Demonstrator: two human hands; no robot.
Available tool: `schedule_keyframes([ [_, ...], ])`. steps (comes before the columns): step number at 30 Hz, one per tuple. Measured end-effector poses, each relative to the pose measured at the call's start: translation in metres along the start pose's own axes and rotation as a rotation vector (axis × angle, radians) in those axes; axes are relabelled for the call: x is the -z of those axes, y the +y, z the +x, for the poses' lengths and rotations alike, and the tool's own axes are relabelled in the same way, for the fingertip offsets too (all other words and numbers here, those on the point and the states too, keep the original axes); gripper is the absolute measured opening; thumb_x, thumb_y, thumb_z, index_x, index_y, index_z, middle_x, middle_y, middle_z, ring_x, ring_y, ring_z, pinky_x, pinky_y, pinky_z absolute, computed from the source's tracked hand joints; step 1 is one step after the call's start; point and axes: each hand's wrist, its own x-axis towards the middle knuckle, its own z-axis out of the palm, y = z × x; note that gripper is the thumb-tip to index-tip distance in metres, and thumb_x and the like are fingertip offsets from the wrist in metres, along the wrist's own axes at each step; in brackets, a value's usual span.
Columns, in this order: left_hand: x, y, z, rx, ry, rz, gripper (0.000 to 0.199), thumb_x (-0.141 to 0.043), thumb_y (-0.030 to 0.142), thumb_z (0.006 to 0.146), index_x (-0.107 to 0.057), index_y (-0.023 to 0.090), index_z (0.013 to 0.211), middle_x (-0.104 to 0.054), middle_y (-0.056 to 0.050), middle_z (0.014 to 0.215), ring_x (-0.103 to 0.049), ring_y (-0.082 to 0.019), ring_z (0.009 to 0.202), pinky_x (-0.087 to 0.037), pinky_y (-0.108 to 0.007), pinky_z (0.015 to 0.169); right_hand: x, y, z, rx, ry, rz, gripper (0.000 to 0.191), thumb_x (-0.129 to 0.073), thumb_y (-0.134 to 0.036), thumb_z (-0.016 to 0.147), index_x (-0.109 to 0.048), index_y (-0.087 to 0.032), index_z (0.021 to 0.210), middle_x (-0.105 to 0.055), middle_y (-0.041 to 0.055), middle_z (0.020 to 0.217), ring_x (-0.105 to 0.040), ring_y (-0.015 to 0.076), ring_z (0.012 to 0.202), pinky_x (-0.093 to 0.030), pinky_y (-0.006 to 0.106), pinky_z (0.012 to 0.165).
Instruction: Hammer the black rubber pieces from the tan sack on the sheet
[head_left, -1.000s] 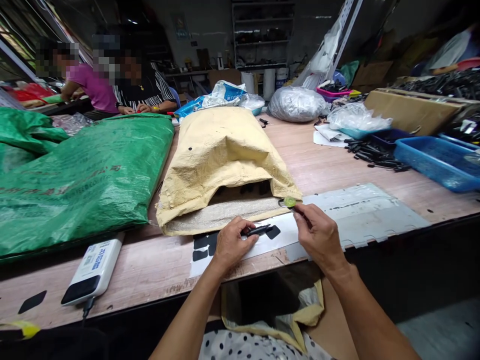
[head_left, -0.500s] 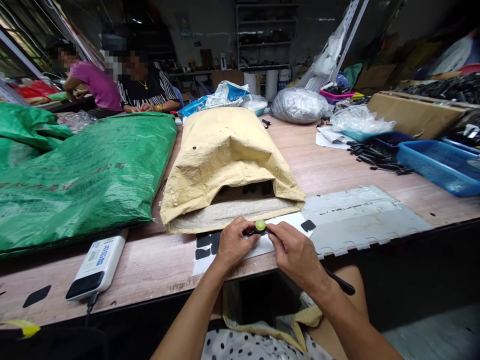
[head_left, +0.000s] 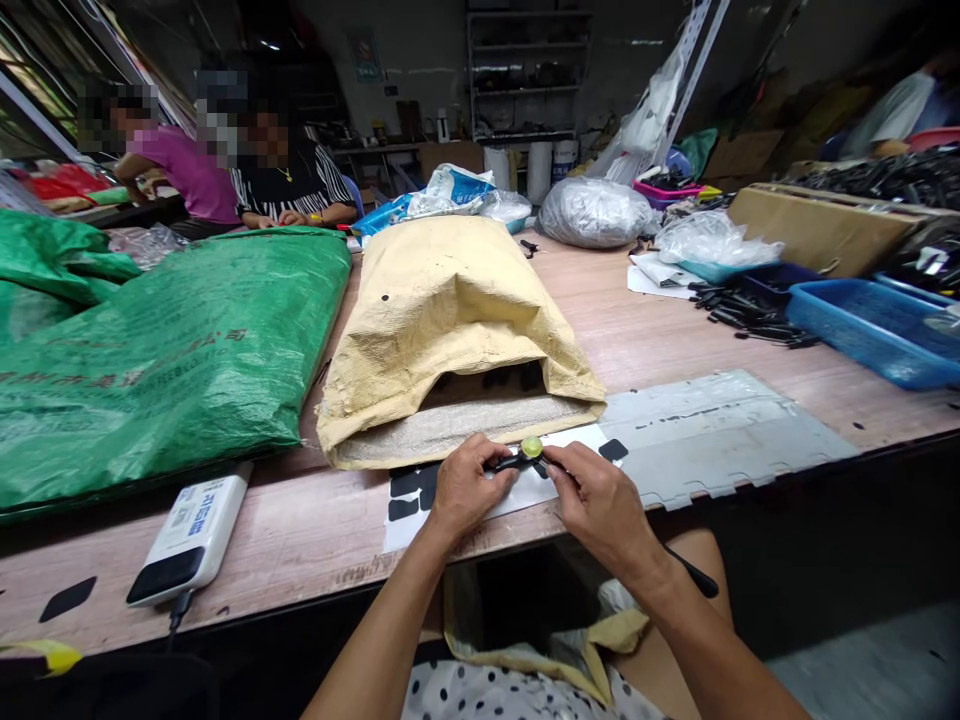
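A small black part with a round yellow-green disc (head_left: 531, 447) is held just above the table's front edge. My left hand (head_left: 469, 487) pinches its left end between thumb and fingers. My right hand (head_left: 600, 495) is closed at its right side, thumb and forefinger at the disc; what exactly they grip is partly hidden. A slim black handle (head_left: 697, 572) shows beyond my right wrist, and my forearm hides where it leads. Under my hands lies a white sheet (head_left: 506, 503) with black stickers (head_left: 405, 483) left of my left hand and one black sticker (head_left: 613, 450) at the right.
A yellow woven sack (head_left: 465, 290), its mouth gaping, lies just beyond my hands. To the left are a green sack (head_left: 187, 350) and a white power bank (head_left: 191, 530). Right are a grey board (head_left: 720, 430), black parts (head_left: 750, 315) and a blue basket (head_left: 877, 325). Co-workers sit behind.
The disc has shifted slightly right and more of the black part shows. My right hand has moved a little to the right, while my left hand keeps its pinch.
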Motion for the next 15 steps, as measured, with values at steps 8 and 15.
schedule_keyframes([
  [8, 0.004, 0.007, -0.001, 0.009, -0.027, 0.055, 0.024, -0.069, 0.014, 0.072, -0.074, 0.022, 0.095, -0.062, 0.002, 0.084, -0.060, -0.015, 0.078, -0.046, -0.028, 0.075, 0.022, 0.041, 0.020, -0.108, 0.200, -0.170, 0.027, -0.054, -0.024, 0.093, -0.069, -0.023, 0.116, -0.072, 0.0041, 0.105, -0.066, 0.0208, 0.097, -0.048, 0.032, 0.084],
  [15, 0.005, 0.007, -0.002, -0.011, -0.029, 0.064, 0.032, -0.068, 0.013, 0.068, -0.074, 0.023, 0.099, -0.062, 0.001, 0.087, -0.061, -0.017, 0.082, -0.048, -0.029, 0.078, 0.018, 0.089, 0.036, -0.237, 0.228, -0.375, 0.025, -0.057, -0.022, 0.090, -0.072, -0.022, 0.109, -0.072, 0.0043, 0.102, -0.064, 0.0203, 0.092, -0.045, 0.032, 0.078],
])
